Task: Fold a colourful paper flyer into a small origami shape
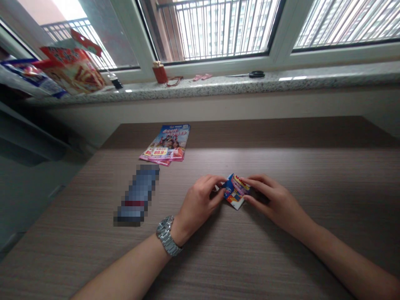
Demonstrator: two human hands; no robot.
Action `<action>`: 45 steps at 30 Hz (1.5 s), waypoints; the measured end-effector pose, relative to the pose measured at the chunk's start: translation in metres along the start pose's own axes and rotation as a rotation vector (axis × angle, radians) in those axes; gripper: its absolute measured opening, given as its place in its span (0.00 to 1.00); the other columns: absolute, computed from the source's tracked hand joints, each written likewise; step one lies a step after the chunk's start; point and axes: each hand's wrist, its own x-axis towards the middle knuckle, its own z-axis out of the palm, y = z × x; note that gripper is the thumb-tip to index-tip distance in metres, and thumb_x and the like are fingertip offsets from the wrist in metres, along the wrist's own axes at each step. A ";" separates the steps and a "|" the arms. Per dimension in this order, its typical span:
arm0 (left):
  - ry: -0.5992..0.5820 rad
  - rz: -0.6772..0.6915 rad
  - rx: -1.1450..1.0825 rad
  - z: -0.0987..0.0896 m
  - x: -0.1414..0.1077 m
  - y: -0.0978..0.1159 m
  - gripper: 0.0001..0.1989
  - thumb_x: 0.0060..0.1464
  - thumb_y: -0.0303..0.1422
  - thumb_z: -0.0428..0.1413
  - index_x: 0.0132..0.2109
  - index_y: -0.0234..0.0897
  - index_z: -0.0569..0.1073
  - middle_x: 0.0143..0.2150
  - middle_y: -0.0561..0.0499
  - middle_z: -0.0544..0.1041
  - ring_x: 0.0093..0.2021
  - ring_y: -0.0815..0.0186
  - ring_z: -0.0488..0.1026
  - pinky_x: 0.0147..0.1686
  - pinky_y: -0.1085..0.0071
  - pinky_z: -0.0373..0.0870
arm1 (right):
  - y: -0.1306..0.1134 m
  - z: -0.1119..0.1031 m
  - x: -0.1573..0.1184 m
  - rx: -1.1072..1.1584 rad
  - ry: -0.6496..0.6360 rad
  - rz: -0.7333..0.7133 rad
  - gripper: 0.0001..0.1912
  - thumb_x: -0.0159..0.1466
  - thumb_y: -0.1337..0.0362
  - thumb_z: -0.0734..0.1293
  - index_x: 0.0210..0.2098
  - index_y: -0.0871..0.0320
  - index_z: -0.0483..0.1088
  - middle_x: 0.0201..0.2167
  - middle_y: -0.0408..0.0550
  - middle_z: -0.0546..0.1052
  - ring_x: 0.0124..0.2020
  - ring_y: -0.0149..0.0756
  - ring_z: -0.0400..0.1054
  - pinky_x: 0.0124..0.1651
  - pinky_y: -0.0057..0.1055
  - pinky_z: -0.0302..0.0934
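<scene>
A small folded paper leaflet (pixel 236 192), printed in blue, yellow and purple with a white lower corner, is between my two hands just over the table. My left hand (pixel 201 198) pinches its left side between thumb and fingers; a metal watch (pixel 168 236) is on that wrist. On the other side, my right hand (pixel 275 200) has its thumb and forefinger at the leaflet's right edge. Behind and to the left lies a small stack of similar colourful flyers (pixel 170 143).
A pixelated dark, phone-shaped object (pixel 137 196) lies left of my hands on the wood-grain table (pixel 312 166). Along the granite windowsill (pixel 225 85) are snack bags (pixel 73 71), a red lighter-like item (pixel 160 73), small pink pieces (pixel 202 77) and black-handled scissors (pixel 256 74).
</scene>
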 end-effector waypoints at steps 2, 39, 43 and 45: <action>-0.011 0.005 0.040 0.000 0.000 -0.001 0.10 0.62 0.26 0.59 0.50 0.40 0.75 0.44 0.49 0.78 0.43 0.63 0.75 0.46 0.65 0.73 | 0.002 0.002 0.000 -0.018 -0.004 -0.006 0.21 0.69 0.60 0.68 0.60 0.52 0.71 0.49 0.55 0.76 0.50 0.45 0.72 0.52 0.42 0.71; -0.074 0.026 0.163 0.008 0.002 0.004 0.14 0.60 0.35 0.62 0.52 0.39 0.74 0.46 0.46 0.75 0.47 0.58 0.72 0.49 0.61 0.71 | -0.007 0.011 0.005 -0.065 -0.008 -0.004 0.15 0.68 0.62 0.68 0.54 0.55 0.74 0.44 0.54 0.76 0.45 0.44 0.72 0.46 0.41 0.70; -0.086 0.028 0.166 0.007 0.003 0.006 0.14 0.60 0.34 0.62 0.52 0.39 0.75 0.46 0.46 0.75 0.47 0.58 0.72 0.48 0.61 0.72 | -0.006 0.012 0.004 -0.050 -0.007 -0.007 0.14 0.69 0.61 0.68 0.54 0.53 0.74 0.44 0.54 0.77 0.44 0.44 0.73 0.45 0.40 0.72; -0.085 0.022 0.166 0.008 0.003 0.005 0.14 0.60 0.34 0.62 0.52 0.39 0.75 0.46 0.46 0.75 0.47 0.58 0.72 0.48 0.61 0.72 | -0.006 0.011 0.004 -0.044 -0.003 -0.002 0.14 0.69 0.61 0.68 0.53 0.53 0.74 0.44 0.53 0.77 0.44 0.43 0.74 0.45 0.40 0.72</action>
